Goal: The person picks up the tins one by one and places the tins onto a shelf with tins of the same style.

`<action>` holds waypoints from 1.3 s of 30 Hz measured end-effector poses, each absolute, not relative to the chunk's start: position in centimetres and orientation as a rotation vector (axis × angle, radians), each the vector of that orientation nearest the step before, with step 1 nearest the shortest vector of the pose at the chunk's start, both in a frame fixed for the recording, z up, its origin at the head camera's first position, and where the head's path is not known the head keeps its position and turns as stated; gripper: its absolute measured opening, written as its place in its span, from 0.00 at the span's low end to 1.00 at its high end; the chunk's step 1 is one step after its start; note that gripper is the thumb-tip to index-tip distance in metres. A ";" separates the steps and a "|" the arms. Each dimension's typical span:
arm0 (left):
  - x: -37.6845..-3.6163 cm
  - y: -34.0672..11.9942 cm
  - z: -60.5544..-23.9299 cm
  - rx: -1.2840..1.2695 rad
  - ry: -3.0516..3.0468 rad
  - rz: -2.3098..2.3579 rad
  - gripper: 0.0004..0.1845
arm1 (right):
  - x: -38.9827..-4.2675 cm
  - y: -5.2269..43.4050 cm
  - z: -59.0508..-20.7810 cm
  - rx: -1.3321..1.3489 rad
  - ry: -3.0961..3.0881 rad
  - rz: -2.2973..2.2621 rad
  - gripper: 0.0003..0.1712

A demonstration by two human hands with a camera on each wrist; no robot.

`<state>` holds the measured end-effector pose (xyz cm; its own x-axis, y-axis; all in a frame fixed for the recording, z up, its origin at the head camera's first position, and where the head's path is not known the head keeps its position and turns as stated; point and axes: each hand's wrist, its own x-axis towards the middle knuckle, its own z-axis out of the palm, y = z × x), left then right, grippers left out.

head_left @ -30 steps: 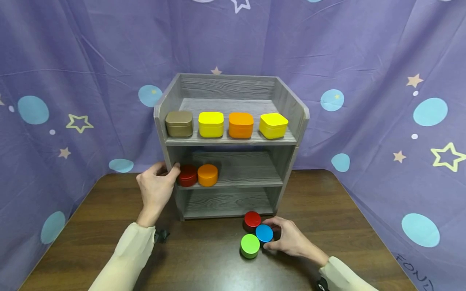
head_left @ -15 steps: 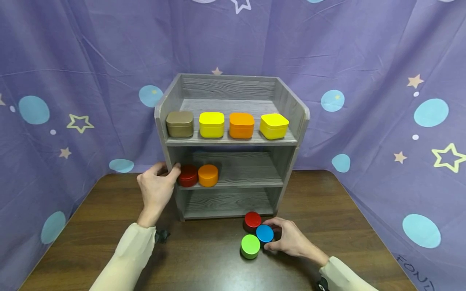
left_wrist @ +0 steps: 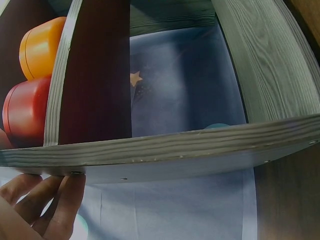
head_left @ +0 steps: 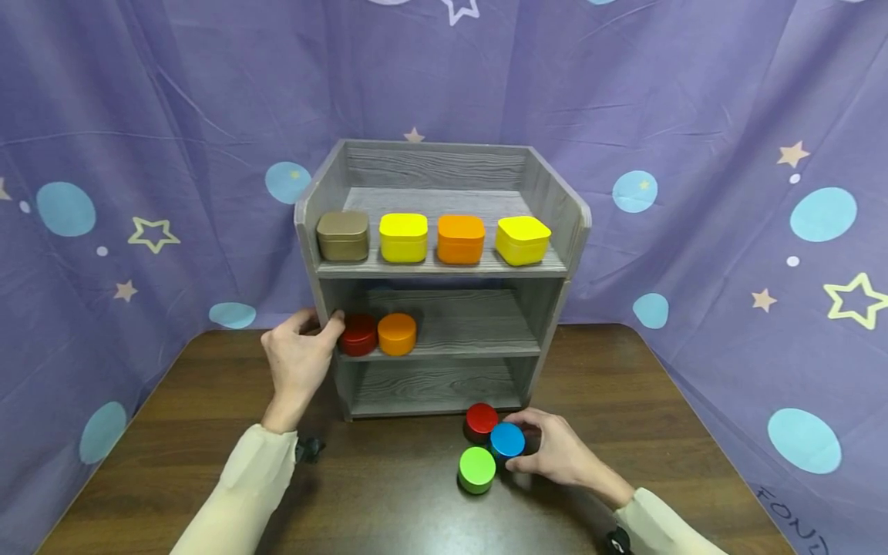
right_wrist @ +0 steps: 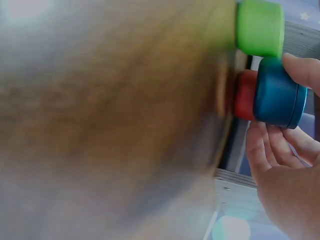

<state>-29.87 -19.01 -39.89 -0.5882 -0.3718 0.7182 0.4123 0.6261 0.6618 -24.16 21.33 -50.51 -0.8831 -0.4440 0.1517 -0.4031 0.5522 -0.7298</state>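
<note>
The left wrist view shows us only part of the left hand (left_wrist: 47, 210). From the right wrist, we find the tabletop (right_wrist: 100, 125) blurred and the red tin (right_wrist: 244, 95) partly behind the blue tin (right_wrist: 276, 95). Near right, we see lettering (head_left: 787, 515) cut off in the head view.

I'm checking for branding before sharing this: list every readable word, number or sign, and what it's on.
"FOND": dark letters on the purple curtain, lower right, head view; last letter, at the picture's edge, unclear.
No lettering shows on the blue container, red container, green container, shelved containers or grey shelf unit.
Black device at the right cuff: any marking too small to read.
</note>
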 end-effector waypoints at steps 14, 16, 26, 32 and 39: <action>-29.9 -19.1 -40.0 -0.044 -1.911 -1.074 0.10 | -24.3 20.7 -48.0 -0.866 2.693 -1.354 0.31; -29.9 -19.0 -39.9 -0.044 -1.913 -1.072 0.10 | -24.3 20.6 -47.8 -0.881 2.702 -1.352 0.30; -29.9 -19.0 -39.9 -0.039 -1.916 -1.069 0.11 | -24.4 19.6 -46.5 -0.860 2.706 -1.374 0.31; -29.9 -19.1 -39.9 -0.041 -1.912 -1.065 0.11 | -24.7 19.0 -45.4 -0.917 2.726 -1.403 0.30; -29.9 -19.0 -40.0 -0.035 -1.913 -1.074 0.10 | -25.1 18.2 -44.1 -0.929 2.690 -1.468 0.30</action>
